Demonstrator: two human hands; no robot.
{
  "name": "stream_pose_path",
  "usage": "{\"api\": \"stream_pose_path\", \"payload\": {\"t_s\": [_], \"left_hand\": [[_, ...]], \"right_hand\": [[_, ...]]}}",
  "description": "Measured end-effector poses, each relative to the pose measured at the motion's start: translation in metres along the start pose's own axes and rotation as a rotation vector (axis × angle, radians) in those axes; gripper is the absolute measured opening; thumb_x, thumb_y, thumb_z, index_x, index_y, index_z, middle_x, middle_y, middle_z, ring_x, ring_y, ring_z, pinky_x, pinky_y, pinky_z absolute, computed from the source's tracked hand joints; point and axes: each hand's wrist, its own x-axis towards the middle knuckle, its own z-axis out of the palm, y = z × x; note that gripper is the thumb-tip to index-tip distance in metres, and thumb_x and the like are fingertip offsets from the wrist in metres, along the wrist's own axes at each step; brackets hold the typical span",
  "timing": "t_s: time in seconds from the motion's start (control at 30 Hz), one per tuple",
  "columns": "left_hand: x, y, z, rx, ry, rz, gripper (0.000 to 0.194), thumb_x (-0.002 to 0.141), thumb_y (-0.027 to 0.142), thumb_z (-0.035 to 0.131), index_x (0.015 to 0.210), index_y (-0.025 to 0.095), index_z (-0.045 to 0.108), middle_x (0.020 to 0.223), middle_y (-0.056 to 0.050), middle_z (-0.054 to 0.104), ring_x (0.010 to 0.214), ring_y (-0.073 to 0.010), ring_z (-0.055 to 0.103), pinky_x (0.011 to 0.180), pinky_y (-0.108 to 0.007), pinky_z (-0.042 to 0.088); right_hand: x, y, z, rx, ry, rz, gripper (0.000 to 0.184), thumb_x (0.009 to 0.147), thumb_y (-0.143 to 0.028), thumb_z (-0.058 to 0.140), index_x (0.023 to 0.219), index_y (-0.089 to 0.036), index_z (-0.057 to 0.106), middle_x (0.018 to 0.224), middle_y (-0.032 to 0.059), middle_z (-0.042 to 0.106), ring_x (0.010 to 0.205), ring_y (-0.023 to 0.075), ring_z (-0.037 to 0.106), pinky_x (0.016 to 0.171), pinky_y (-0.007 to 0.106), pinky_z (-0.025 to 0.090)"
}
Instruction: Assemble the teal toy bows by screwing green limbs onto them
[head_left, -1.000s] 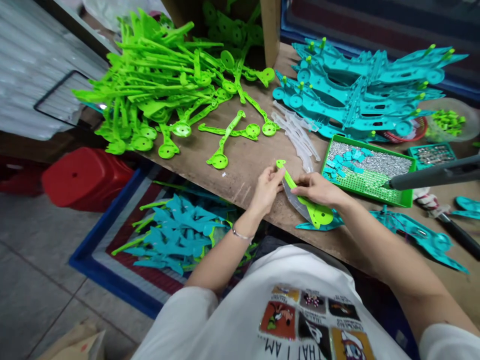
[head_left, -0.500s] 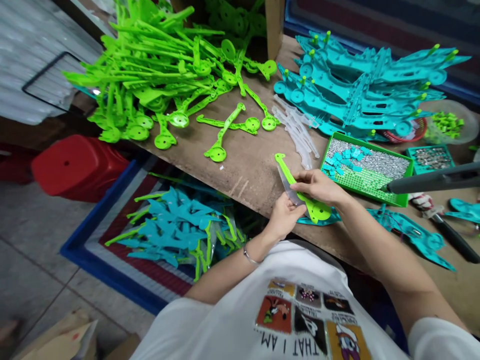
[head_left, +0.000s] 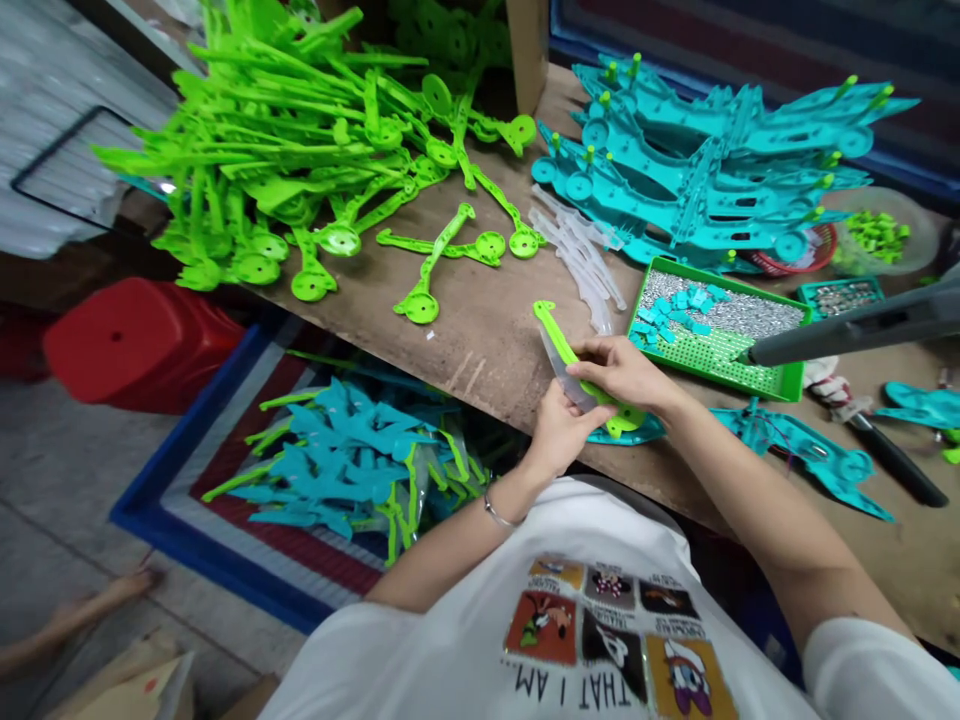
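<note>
Just over the table's front edge, my two hands hold a bright green plastic arm (head_left: pixel 551 325) with a hooked tip and a round end, a translucent strip (head_left: pixel 554 354) lying along its near side. My left hand (head_left: pixel 559 430) grips the strip and the arm from below, thumb pressed near the round end. Across the arm's middle, my right hand (head_left: pixel 621 372) is closed with its fingers on top. A teal plastic piece (head_left: pixel 641 432) lies beneath, partly covered by hands and arm. More translucent strips (head_left: pixel 581 255) rest just beyond.
A heap of green arms (head_left: pixel 300 140) covers the left back. Teal frames (head_left: pixel 697 170) are stacked at right behind a green tray (head_left: pixel 787 382) of small metal pieces. A grey rod-shaped tool (head_left: pixel 840 335) juts over the tray. Below left sits a blue-edged bin (head_left: pixel 150 510); another person's limb (head_left: pixel 97 600) shows.
The whole view has shifted slightly left. My right hand has closed farther over the green arm's round end, and my left thumb presses it. Another person's limb has appeared at lower left.
</note>
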Motion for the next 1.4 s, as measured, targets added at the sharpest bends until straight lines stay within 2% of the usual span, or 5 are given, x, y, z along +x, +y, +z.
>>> {"api": "stream_pose_path", "payload": {"t_s": [0.3, 0.77, 0.97, 1.2, 1.4], "left_hand": [[-0.004, -0.005, 0.002, 0.071, 0.022, 0.053, 0.062, 0.062, 0.029, 0.094, 0.109, 0.016, 0.057, 0.098, -0.003, 0.074, 0.083, -0.0150, 0.071, 0.078, -0.029, 0.059], [-0.007, -0.006, 0.003, 0.087, 0.042, 0.047, 0.059, 0.063, 0.031, 0.094, 0.105, 0.017, 0.055, 0.095, -0.002, 0.074, 0.082, -0.0143, 0.072, 0.078, -0.029, 0.060], [-0.016, -0.007, 0.002, 0.106, -0.118, -0.118, 0.088, 0.052, 0.020, 0.099, 0.123, 0.019, 0.048, 0.108, -0.009, 0.076, 0.093, -0.0219, 0.076, 0.084, -0.038, 0.062], [-0.016, -0.013, -0.001, 0.104, -0.113, -0.108, 0.079, 0.054, 0.027, 0.099, 0.118, 0.017, 0.053, 0.106, -0.008, 0.077, 0.090, -0.0206, 0.075, 0.084, -0.036, 0.061], [0.020, 0.024, -0.018, 0.055, 0.043, 0.022, 0.055, 0.065, 0.046, 0.093, 0.099, 0.015, 0.062, 0.090, -0.004, 0.076, 0.077, -0.0161, 0.072, 0.072, -0.029, 0.059]], "right_hand": [[-0.045, -0.008, -0.038, -0.298, -0.136, -0.060, 0.043, 0.091, -0.037, 0.063, 0.129, -0.017, 0.069, 0.129, 0.0100, 0.071, 0.118, 0.0249, 0.064, 0.107, 0.041, 0.049], [-0.065, 0.007, -0.056, -0.050, -0.263, 0.228, 0.049, 0.077, -0.048, 0.078, 0.115, -0.018, 0.077, 0.101, 0.0044, 0.079, 0.087, 0.0217, 0.071, 0.084, 0.034, 0.058], [-0.064, 0.009, -0.058, -0.066, -0.259, 0.247, 0.052, 0.077, -0.048, 0.079, 0.118, -0.018, 0.077, 0.102, 0.0052, 0.078, 0.083, 0.0201, 0.069, 0.079, 0.033, 0.056], [-0.060, 0.019, -0.059, -0.025, -0.293, 0.255, 0.057, 0.076, -0.052, 0.080, 0.118, -0.014, 0.076, 0.104, 0.0074, 0.078, 0.084, 0.0195, 0.067, 0.082, 0.033, 0.054], [-0.062, 0.017, -0.060, -0.106, -0.332, 0.261, 0.059, 0.077, -0.055, 0.079, 0.120, -0.014, 0.075, 0.100, 0.0066, 0.077, 0.081, 0.0189, 0.066, 0.078, 0.032, 0.053]]}}
